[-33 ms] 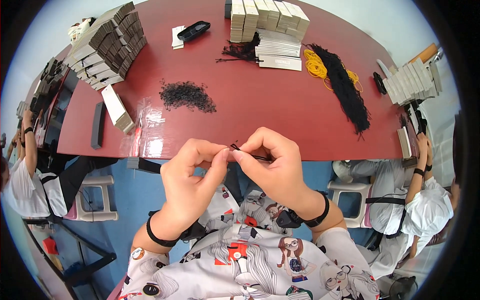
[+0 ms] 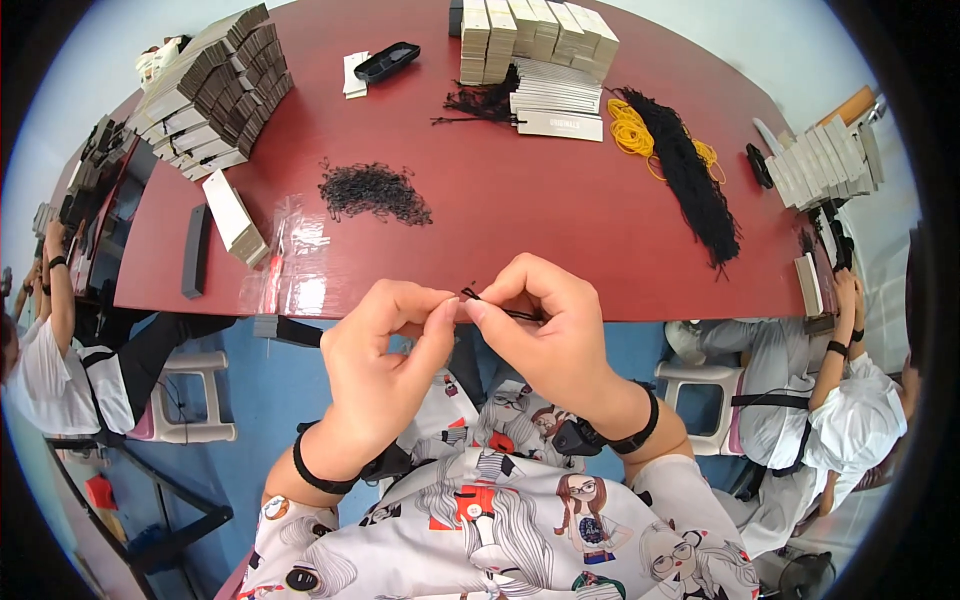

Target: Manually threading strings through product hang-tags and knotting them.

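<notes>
My right hand (image 2: 550, 335) pinches a thin black cord (image 2: 523, 316) between thumb and forefinger. A small loop of the cord stands out at the fingertips, and part of its length runs back under the fingers. Right beside the loop, the thumb and forefinger of my left hand (image 2: 385, 360) are pressed together; what lies between them is hidden. Both hands meet just over the near edge of the red table (image 2: 500, 220). Beyond them lies a loose pile of small black wire-like loops (image 2: 375, 193).
Stacked card tags (image 2: 215, 90) rise at the far left, with more tag stacks (image 2: 540, 40) at the back. A bundle of black cords (image 2: 690, 180) lies by yellow bands (image 2: 630, 128). A black tray (image 2: 388, 62), grey block (image 2: 197, 250) and clear plastic (image 2: 300, 250) are about. Co-workers sit on both sides.
</notes>
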`<state>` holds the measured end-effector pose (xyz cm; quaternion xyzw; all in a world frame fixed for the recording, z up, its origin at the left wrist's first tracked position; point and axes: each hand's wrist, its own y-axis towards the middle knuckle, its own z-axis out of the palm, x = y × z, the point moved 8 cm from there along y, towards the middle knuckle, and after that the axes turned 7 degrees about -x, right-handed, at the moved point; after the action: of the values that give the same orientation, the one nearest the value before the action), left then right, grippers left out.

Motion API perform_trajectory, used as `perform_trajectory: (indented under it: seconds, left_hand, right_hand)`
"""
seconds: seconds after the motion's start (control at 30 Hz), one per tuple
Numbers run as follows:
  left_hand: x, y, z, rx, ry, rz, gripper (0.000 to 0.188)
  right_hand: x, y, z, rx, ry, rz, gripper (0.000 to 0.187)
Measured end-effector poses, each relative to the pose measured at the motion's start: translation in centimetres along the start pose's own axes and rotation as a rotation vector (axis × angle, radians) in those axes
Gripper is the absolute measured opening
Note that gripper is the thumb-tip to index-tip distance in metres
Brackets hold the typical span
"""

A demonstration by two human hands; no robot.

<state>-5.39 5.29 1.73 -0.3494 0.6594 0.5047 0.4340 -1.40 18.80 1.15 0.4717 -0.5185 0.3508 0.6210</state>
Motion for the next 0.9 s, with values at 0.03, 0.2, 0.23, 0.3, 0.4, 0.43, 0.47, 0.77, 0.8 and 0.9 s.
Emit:
perform_trajectory:
  seconds: [0.03,0.2,0.23,0.3,0.4,0.43,0.47,0.77,0.8,0.9]
  left_hand:
    - [-0.5,0.0,-0.1,-0.015,0.071,0.067,0.005]
    - [-1.3,-0.1,-0.3,-0.041,0.158,0.175,0.009]
    - [-1.5,-0.1,-0.3,-0.039,0.168,0.200,0.010]
    - [-1.8,-0.1,-0.3,-0.046,0.188,0.242,0.011]
    - [-2.0,-0.2,-0.2,-0.045,0.226,0.284,0.012]
    - [-2.0,-0.3,-0.2,-0.038,0.256,0.286,0.013]
    - [-2.1,-0.3,-0.3,-0.045,0.246,0.296,0.013]
    - [-1.9,-0.6,0.3,0.097,0.163,0.265,0.012]
    - [-0.6,-0.5,0.0,0.085,-0.051,0.044,0.011]
    - [1.4,-0.6,0.4,0.130,-0.317,-0.220,0.013]
  right_hand:
    - [0.1,0.0,0.0,0.004,0.010,-0.015,0.008]
    - [-0.1,0.2,0.2,0.021,0.010,0.018,0.009]
    - [-0.1,0.2,0.2,0.020,0.017,0.013,0.009]
    - [-0.2,0.2,0.1,0.013,0.013,0.026,0.009]
    - [-0.2,0.1,0.2,0.018,0.043,0.053,0.007]
    - [-0.2,0.1,0.1,0.018,0.043,0.054,0.007]
    - [-0.2,0.1,0.1,0.025,0.048,0.064,0.006]
    - [-1.5,-0.2,0.4,0.153,0.332,0.150,0.007]
    - [-1.5,-0.2,0.3,0.153,0.321,0.116,0.008]
    - [-1.5,-0.4,0.5,0.174,0.313,0.084,0.007]
